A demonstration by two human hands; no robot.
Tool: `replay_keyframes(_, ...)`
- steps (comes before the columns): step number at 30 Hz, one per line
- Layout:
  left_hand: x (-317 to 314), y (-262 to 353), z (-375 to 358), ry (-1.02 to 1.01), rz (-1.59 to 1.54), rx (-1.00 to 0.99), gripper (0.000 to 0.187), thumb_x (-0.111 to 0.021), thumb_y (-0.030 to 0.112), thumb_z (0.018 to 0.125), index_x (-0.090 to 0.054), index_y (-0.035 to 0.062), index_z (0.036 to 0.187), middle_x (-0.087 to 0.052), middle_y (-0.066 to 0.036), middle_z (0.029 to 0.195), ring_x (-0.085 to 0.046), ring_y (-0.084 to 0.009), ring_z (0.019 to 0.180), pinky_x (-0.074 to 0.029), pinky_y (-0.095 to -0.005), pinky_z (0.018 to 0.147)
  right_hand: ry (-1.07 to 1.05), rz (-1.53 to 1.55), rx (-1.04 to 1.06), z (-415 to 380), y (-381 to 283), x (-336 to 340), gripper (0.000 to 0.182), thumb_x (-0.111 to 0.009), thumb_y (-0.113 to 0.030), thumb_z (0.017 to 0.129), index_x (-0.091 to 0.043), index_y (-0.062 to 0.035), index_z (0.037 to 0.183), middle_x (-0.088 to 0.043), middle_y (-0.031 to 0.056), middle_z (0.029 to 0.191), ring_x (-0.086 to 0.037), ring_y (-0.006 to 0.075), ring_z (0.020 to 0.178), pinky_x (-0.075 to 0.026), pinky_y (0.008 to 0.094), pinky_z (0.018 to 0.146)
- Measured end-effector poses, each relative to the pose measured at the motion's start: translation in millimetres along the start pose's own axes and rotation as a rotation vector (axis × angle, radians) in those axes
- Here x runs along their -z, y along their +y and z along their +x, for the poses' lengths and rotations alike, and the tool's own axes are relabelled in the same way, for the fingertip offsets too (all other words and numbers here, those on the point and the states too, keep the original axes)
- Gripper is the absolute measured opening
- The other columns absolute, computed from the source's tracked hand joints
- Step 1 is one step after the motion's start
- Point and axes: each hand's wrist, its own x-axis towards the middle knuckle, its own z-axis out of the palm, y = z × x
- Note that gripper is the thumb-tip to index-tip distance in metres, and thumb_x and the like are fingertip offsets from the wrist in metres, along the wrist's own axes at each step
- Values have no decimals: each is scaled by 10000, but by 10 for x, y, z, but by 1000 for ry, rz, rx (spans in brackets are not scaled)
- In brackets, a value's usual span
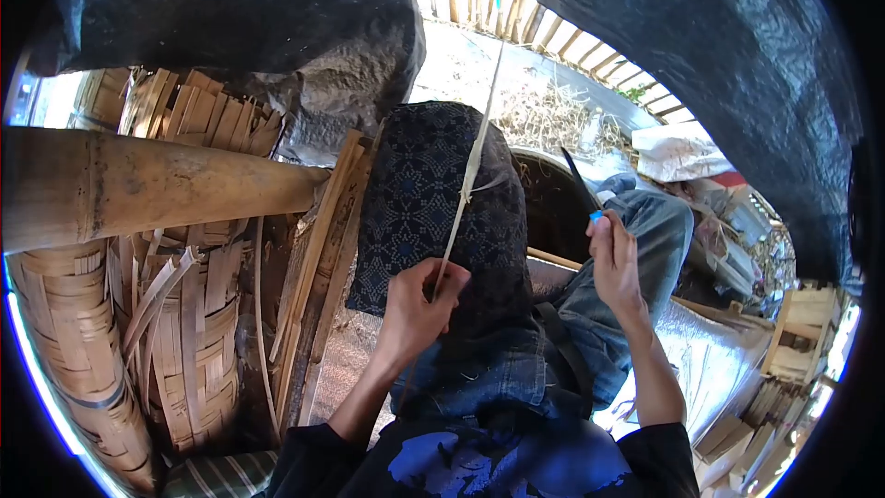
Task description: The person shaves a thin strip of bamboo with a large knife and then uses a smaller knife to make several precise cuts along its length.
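My left hand (422, 302) is closed around a thin, pale bamboo strip (474, 161). The strip runs away from me over a dark patterned cloth (419, 171) that covers my left leg. Partway along it is a knobbly joint with a few loose fibres. In my right hand (614, 263) is a knife (579, 175) with a dark narrow blade and a bit of blue at the handle. Its blade points up and away, apart from the strip. The fingers of my right hand wrap the handle and hide most of it.
A thick bamboo pole (166, 186) juts in from the left, in front of woven bamboo baskets (69, 341). Long wooden slats (318, 258) stand beside my left leg. Dark plastic sheeting (240, 9) hangs overhead. Beyond lie dry shavings (553, 115) and a white sack (682, 149).
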Motion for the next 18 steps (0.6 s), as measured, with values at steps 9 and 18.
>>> replay_keyframes(9,66,-13,119,-37,-24,70,348,-379,227,1032,-601,-38,988,-507,-17,587,-406,-53,374,-306,-219,350,-204,258,154,211,-387,-348,291,-448,-169,999,-503,32,795,-475,151,568,-472,276,448,-376,348,467)
replay_keyframes(18,-33,-118,132,127,77,-48,310,-424,193,1009,-607,-23,883,-476,1,531,-396,-44,416,-292,-234,396,-267,6,328,440,-518,-599,254,-509,-171,974,-534,36,829,-549,199,593,-557,367,506,-420,384,470)
